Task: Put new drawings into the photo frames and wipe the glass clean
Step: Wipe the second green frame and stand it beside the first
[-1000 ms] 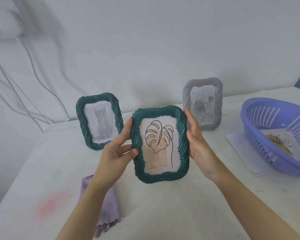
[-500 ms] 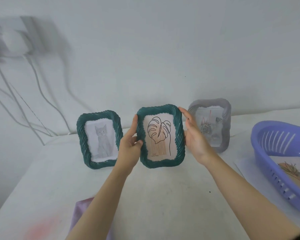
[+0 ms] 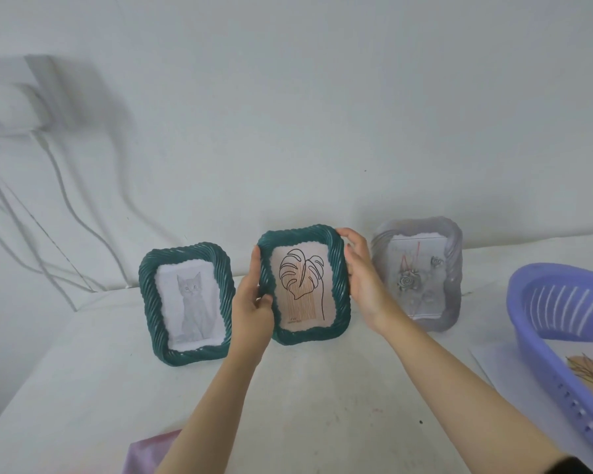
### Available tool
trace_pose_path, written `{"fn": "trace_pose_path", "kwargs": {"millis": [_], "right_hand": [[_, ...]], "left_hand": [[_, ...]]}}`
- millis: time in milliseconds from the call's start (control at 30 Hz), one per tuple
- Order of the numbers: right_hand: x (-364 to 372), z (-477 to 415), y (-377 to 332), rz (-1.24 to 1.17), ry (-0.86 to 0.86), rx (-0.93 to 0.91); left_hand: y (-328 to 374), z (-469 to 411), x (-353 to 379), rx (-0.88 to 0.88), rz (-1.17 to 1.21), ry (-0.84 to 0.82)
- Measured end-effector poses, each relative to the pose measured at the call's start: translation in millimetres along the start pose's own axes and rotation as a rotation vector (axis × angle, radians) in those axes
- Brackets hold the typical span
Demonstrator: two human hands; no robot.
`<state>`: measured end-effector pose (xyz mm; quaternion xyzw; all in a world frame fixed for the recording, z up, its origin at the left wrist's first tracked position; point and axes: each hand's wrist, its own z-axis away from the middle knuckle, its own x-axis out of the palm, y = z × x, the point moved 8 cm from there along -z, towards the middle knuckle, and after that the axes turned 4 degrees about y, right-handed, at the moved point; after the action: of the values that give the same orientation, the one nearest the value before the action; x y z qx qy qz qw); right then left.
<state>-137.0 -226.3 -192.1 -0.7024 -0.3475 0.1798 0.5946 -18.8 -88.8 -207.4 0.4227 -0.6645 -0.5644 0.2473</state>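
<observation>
I hold the green leaf-drawing frame (image 3: 303,285) upright between my left hand (image 3: 252,302) and right hand (image 3: 363,278). The green cat frame (image 3: 185,302) stands left of my grip. The grey rose frame (image 3: 421,273) stands right.

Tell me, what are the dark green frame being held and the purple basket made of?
The green frame in both hands looks like moulded plastic or resin: its rope twists are too even and faintly glossy to be real weave. The purple basket seems smooth plastic, with uniform colour and cleanly moulded slots in its wall.
</observation>
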Motion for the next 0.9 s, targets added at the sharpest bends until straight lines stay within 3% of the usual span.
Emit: {"fn": "trace_pose_path", "kwargs": {"millis": [367, 900], "right_hand": [[8, 11, 20, 0.007, -0.102, 0.107], [9, 19, 14, 0.053, -0.022, -0.038]], "left_hand": [[-5, 3, -3, -0.01, 0.018, -0.063], [-9, 1, -2, -0.033, -0.002, -0.05]]}}
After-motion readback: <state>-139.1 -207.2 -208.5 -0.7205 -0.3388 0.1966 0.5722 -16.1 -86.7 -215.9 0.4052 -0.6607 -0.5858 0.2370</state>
